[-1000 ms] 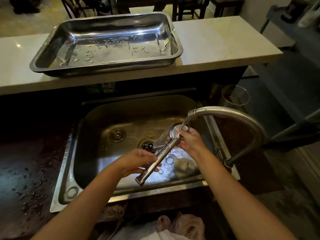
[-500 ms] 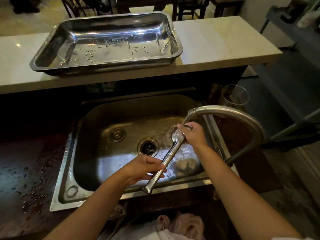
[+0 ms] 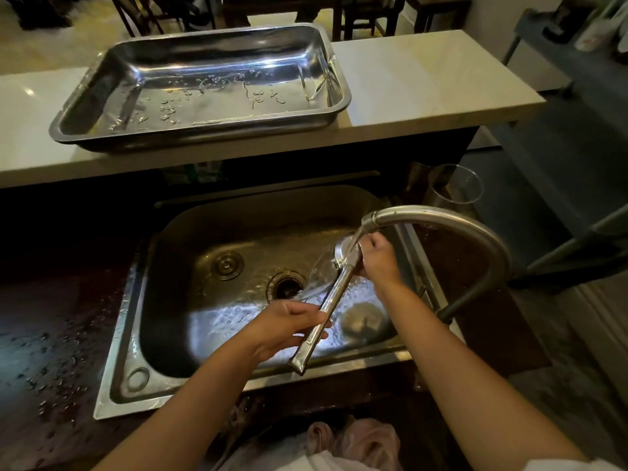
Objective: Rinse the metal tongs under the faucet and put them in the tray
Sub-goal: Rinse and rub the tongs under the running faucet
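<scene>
Item: metal tongs [image 3: 331, 302], long, shiny, arms pressed together; held over the sink at a slant, hinge end low and nearest the person, round head high and far, under the faucet spout.

Left hand [image 3: 289, 326]: fingers curled round the lower half of the tongs' shaft, thumb on top, closed on it; the hinge end sticks out below the hand, above the sink's near rim.

Right hand [image 3: 379, 258]: closed on the upper end of the tongs, fingers wrapped just beside the round head; how the fingertips sit on the far side cannot be told.

Water: a thin stream falls from the spout onto the round head and fans off it to the left in a clear sheet.

Faucet [image 3: 441, 222]: brushed metal, tall arch, base at the sink's right edge, spout mouth just above the right hand.

Sink [image 3: 129, 334]: stainless steel, single basin, wet and glinting on the floor; open drain near the middle, a round capped fitting to its left, a small round object lying on the floor near the right front corner, too blurred to name.

Tray [image 3: 339, 107]: large rectangular steel pan, on the pale countertop [image 3: 424, 79] behind and above the sink, well apart from the tongs; only water drops and streaks on its floor.

Clear cup [image 3: 455, 188]: upright, behind the faucet at the right.

Dark counter [image 3: 51, 334]: left of the sink, beaded with water drops
</scene>
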A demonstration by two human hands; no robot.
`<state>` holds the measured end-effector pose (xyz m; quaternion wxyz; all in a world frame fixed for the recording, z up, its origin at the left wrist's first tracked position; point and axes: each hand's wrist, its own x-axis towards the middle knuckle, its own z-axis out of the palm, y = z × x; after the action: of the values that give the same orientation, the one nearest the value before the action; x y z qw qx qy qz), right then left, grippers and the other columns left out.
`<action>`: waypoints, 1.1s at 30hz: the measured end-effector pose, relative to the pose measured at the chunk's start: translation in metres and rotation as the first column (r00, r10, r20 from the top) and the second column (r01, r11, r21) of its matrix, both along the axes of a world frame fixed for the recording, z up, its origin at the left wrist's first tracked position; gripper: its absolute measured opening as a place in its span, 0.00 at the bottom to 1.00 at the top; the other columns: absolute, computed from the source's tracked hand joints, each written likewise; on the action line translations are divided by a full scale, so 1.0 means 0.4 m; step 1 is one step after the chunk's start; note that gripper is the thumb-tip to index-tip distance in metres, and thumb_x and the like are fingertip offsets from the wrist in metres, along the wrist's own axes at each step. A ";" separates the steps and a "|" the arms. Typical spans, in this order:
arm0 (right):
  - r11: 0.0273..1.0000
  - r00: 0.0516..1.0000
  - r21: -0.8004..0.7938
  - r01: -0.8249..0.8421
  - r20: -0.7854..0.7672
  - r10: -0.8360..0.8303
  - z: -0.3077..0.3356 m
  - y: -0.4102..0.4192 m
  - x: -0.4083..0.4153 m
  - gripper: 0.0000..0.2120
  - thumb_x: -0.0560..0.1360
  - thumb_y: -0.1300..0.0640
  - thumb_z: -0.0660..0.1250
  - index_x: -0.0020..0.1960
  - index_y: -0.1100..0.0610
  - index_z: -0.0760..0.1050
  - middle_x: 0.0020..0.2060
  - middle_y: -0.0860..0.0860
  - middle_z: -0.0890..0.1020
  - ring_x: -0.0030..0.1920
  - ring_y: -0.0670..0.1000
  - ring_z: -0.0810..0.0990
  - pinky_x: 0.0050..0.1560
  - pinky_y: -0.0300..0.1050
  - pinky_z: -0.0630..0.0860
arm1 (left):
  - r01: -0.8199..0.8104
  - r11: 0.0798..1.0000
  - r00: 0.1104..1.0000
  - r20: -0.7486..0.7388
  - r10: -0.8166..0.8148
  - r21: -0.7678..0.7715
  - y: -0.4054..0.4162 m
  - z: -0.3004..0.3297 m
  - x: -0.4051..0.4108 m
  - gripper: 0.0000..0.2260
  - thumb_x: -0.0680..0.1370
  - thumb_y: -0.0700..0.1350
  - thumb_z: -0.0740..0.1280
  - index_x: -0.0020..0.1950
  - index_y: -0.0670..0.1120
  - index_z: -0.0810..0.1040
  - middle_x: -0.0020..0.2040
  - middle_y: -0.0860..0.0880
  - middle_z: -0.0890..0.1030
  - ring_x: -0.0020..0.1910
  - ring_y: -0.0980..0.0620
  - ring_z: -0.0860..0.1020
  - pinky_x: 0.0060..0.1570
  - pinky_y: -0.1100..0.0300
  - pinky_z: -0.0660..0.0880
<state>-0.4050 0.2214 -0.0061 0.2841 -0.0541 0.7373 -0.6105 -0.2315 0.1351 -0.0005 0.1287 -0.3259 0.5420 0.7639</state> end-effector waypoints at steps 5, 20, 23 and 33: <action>0.973 0.926 -0.168 -0.160 0.315 0.207 -0.022 0.020 0.042 0.07 0.75 0.58 0.65 0.52 0.59 0.76 0.45 0.56 0.84 0.44 0.54 0.83 0.44 0.48 0.82 | -0.083 0.996 0.997 0.005 0.083 -0.010 -0.013 -0.009 -0.025 0.04 0.74 0.41 0.69 0.44 0.46 0.83 0.38 0.50 0.87 0.39 0.54 0.85 0.35 0.65 0.79; 0.984 0.956 -0.165 -0.069 0.271 0.113 0.040 0.027 0.053 0.05 0.73 0.56 0.68 0.42 0.58 0.77 0.41 0.52 0.84 0.40 0.49 0.80 0.47 0.44 0.76 | -0.028 0.995 0.995 -0.093 0.037 0.096 -0.022 0.048 -0.136 0.06 0.75 0.43 0.66 0.45 0.43 0.83 0.39 0.48 0.86 0.40 0.53 0.85 0.38 0.63 0.81; 0.982 0.957 -0.188 -0.026 0.278 0.079 0.037 0.026 0.051 0.04 0.74 0.59 0.67 0.40 0.57 0.77 0.38 0.50 0.83 0.32 0.46 0.79 0.29 0.37 0.76 | -0.028 0.997 0.994 -0.106 0.036 0.077 -0.013 0.062 -0.166 0.07 0.77 0.41 0.64 0.48 0.40 0.81 0.42 0.44 0.84 0.38 0.54 0.84 0.39 0.63 0.81; 0.964 0.975 -0.254 0.081 0.223 -0.023 0.035 0.044 -0.015 0.06 0.75 0.63 0.63 0.45 0.61 0.79 0.36 0.50 0.85 0.40 0.46 0.81 0.45 0.35 0.77 | 0.054 0.992 0.998 -0.026 -0.051 0.117 -0.002 0.014 -0.118 0.06 0.75 0.41 0.66 0.45 0.42 0.82 0.41 0.46 0.87 0.41 0.53 0.85 0.39 0.65 0.80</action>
<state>-0.4111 0.2389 0.0080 0.3373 -0.0045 0.6158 -0.7121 -0.2787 0.1344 0.0051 0.1617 -0.2947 0.5057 0.7945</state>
